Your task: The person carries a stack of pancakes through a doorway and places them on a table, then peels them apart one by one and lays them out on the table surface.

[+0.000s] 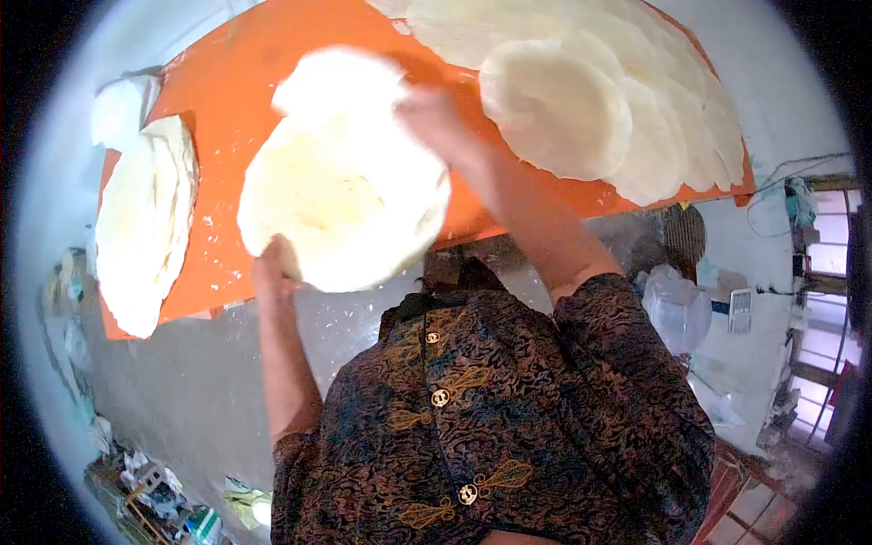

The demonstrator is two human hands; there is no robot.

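A large, thin, round flatbread [327, 200], pale with faint browner patches, is in front of me over the orange table, its near edge reaching past the table's edge. My left hand [272, 266] pinches its lower left rim. Close to its upper right side is my right hand [427, 113], smeared by motion, so its finger position and contact cannot be made out. A second pale sheet [336, 80] shows at the far end of the flatbread; glare washes out the border between them.
Overlapping round flatbreads [554, 109] cover the right part of the orange table [222, 100]. A stack of folded-looking sheets [145, 227] lies at the left edge, beside a white cloth or bag [124, 111]. A clear plastic bag [677, 309] stands below right.
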